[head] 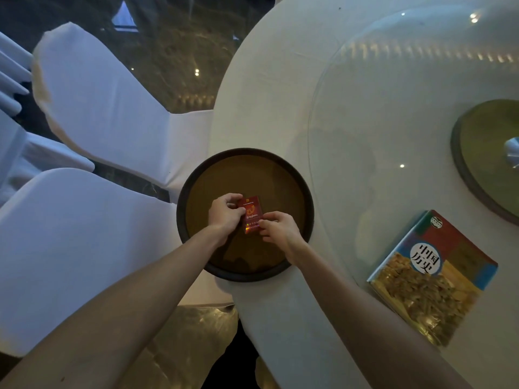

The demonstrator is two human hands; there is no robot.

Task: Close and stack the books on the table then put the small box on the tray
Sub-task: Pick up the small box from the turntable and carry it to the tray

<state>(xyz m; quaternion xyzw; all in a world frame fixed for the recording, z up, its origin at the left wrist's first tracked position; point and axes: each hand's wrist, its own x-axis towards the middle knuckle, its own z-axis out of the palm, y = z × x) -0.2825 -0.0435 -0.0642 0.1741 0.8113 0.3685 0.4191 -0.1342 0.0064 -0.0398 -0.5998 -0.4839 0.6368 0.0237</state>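
A small red box (251, 213) lies flat on the round brown tray (252, 175), near its middle. My left hand (224, 214) pinches the box's left edge and my right hand (278, 227) pinches its lower right corner. The tray has a dark rim and overhangs the left edge of the white round table (269, 88). To the right, closed books (432, 273) lie stacked on the glass turntable, a colourful cover with Chinese characters on top.
A large glass turntable (379, 113) covers the table's centre, with a round green hub (483, 153) at the far right. White-covered chairs (106, 102) stand to the left of the table, over a dark marble floor.
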